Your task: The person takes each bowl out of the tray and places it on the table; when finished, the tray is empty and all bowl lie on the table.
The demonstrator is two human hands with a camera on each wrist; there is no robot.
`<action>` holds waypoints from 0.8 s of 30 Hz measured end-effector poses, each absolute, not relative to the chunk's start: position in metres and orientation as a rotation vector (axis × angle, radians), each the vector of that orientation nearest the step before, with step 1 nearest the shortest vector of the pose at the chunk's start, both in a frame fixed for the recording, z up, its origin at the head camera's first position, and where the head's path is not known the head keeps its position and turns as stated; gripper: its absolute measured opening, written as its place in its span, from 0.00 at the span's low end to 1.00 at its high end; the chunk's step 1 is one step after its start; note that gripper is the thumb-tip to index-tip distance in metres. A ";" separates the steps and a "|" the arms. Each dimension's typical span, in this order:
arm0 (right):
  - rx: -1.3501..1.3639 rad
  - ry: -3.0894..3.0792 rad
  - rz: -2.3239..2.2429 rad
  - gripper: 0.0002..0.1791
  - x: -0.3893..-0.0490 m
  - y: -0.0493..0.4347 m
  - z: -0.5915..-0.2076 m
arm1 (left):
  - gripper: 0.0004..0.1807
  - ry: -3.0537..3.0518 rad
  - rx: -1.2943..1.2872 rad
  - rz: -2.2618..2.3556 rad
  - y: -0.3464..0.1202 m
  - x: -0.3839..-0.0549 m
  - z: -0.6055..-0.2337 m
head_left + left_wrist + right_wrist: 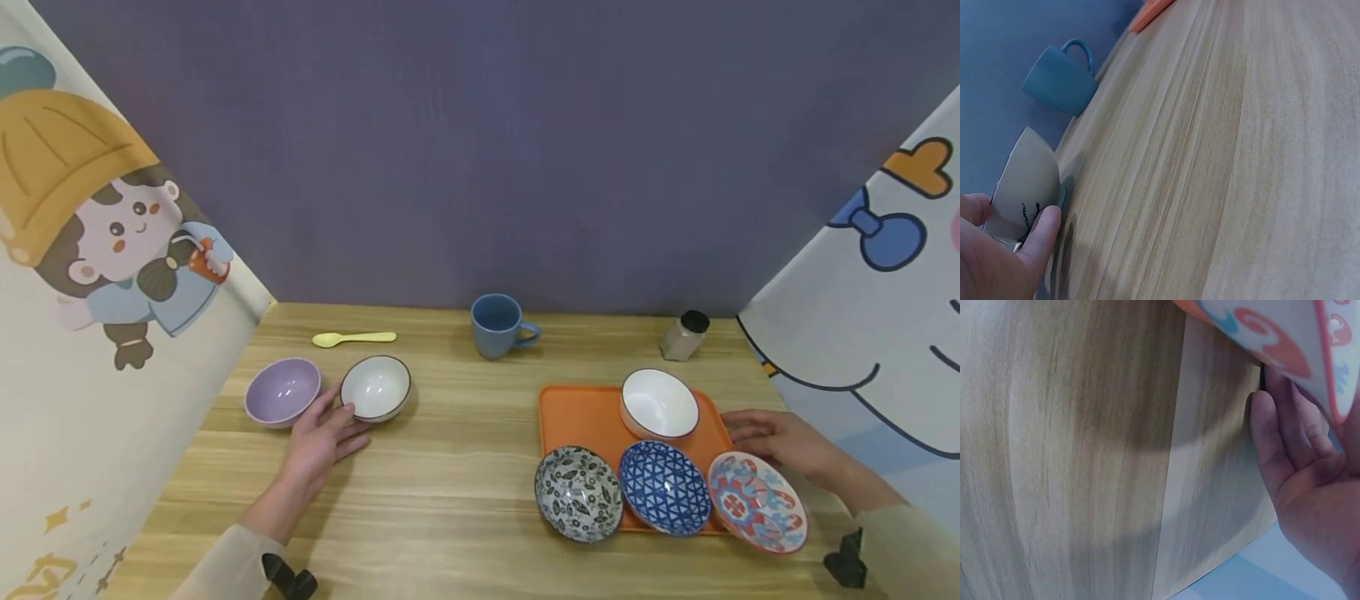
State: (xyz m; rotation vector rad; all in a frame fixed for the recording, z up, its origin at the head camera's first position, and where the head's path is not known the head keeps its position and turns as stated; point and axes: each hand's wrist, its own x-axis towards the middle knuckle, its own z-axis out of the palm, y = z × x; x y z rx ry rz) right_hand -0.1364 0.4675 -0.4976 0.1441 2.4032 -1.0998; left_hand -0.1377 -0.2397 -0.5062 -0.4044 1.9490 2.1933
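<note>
Evidently, the dark-rimmed white bowl (376, 387) is on the left part of the wooden table (450, 508), pinched between the left hand's (318, 437) thumb and fingers. That one-sided grip could tip it, or a careless elbow-out turn could jog the purple bowl (283, 392) alongside. By the orange tray (573, 417), the right hand (780, 440) has loosely extended fingers; bumping the red-and-blue patterned bowl (757, 502) there might unseat it. That bowl partly hides those fingers, leaving tray contact unclear.
</note>
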 end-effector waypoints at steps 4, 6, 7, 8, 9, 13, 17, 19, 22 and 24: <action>0.145 2.406 -1.089 0.34 -0.137 0.467 -0.496 | 0.38 1.939 -0.404 2.197 -0.239 -0.137 -0.505; 0.145 2.406 -1.097 0.33 -0.137 0.467 -0.496 | 0.39 1.919 -0.400 2.207 -0.239 -0.137 -0.505; 0.143 2.404 -1.104 0.33 -0.137 0.467 -0.496 | 0.40 1.907 -0.399 2.216 -0.238 -0.137 -0.504; 0.143 2.400 -1.113 0.34 -0.137 0.467 -0.496 | 0.40 1.896 -0.398 2.224 -0.238 -0.136 -0.504; 0.142 2.398 -1.118 0.34 -0.136 0.467 -0.496 | 0.41 1.884 -0.397 2.231 -0.238 -0.136 -0.503; 0.138 2.385 -1.140 0.34 -0.135 0.467 -0.496 | 0.41 1.883 -0.396 2.242 -0.237 -0.135 -0.502; 0.131 2.392 -1.133 0.34 -0.134 0.467 -0.496 | 0.39 1.897 -0.414 2.231 -0.237 -0.135 -0.502; 0.130 2.399 -1.119 0.34 -0.135 0.467 -0.497 | 0.39 1.889 -0.438 2.219 -0.236 -0.134 -0.501; 0.130 2.422 -1.083 0.33 -0.135 0.466 -0.497 | 0.38 1.870 -0.476 2.187 -0.233 -0.130 -0.499; 0.132 2.429 -1.074 0.33 -0.136 0.465 -0.497 | 0.37 1.865 -0.507 2.152 -0.231 -0.126 -0.498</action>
